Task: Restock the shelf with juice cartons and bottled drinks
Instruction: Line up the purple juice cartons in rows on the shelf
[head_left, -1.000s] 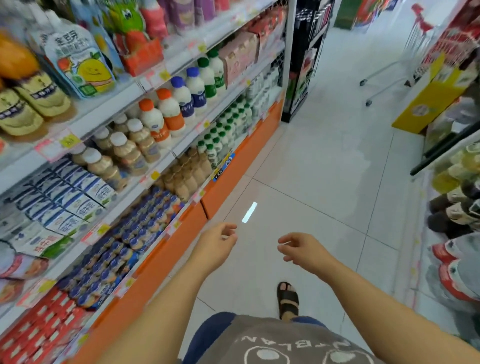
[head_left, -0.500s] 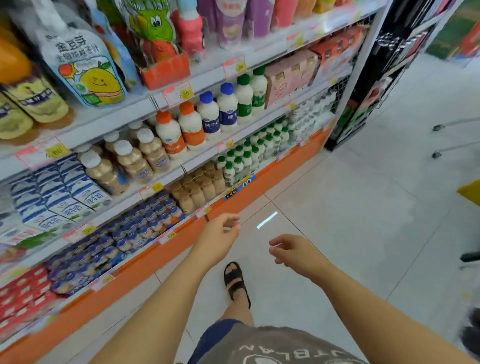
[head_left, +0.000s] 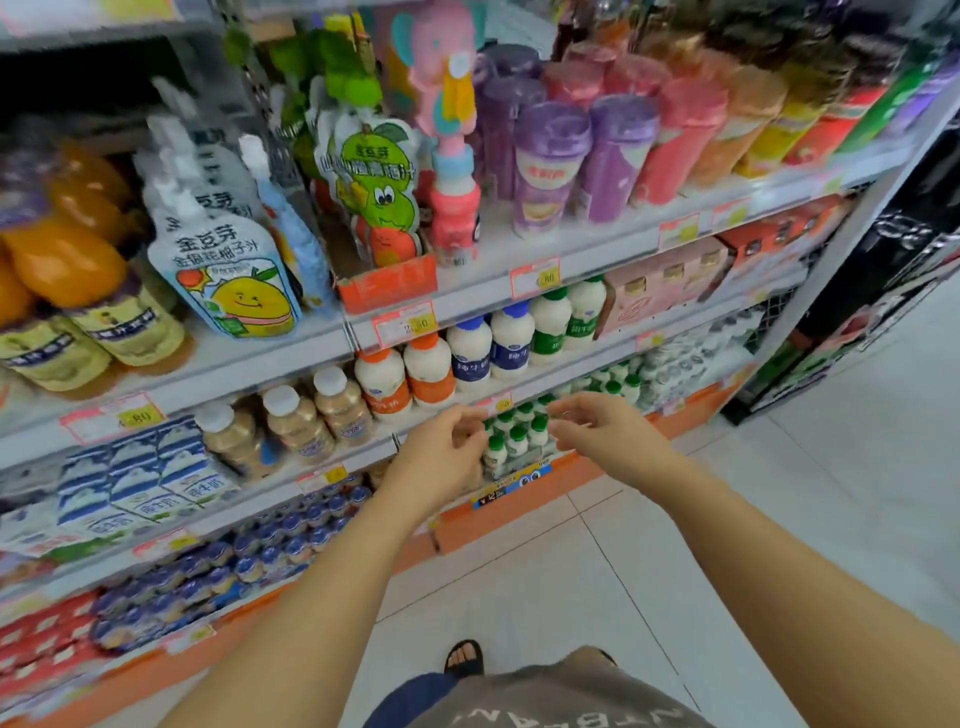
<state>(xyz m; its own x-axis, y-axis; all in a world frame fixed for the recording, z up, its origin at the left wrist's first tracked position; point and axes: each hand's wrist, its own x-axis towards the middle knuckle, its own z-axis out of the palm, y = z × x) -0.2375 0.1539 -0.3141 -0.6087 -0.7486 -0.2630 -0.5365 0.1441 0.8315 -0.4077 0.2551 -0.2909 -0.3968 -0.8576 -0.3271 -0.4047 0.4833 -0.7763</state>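
Observation:
I face a stocked drinks shelf (head_left: 571, 254). My left hand (head_left: 441, 457) and my right hand (head_left: 602, 431) are raised side by side before the lower shelves, fingers loosely curled, holding nothing. Between them stand small green-capped bottles (head_left: 514, 436). Just above are white bottles with orange, blue and green caps (head_left: 467, 353). Beige bottles (head_left: 296, 421) and blue-and-white cartons (head_left: 140, 473) fill the shelf to the left. Juice pouches (head_left: 234, 270) and tall purple and pink cups (head_left: 582, 156) stand on the upper shelf.
Orange juice bottles (head_left: 67, 291) sit at far left. Small blue-capped bottles (head_left: 218, 566) and red packs (head_left: 36, 644) fill the bottom rows above the orange base (head_left: 519, 509). White tiled floor (head_left: 779, 519) opens to the right. A dark rack (head_left: 883, 291) stands at the shelf's end.
The view has turned left and up toward the shelf. Both hands have risen from over the floor to in front of the green-capped bottles, still holding nothing.

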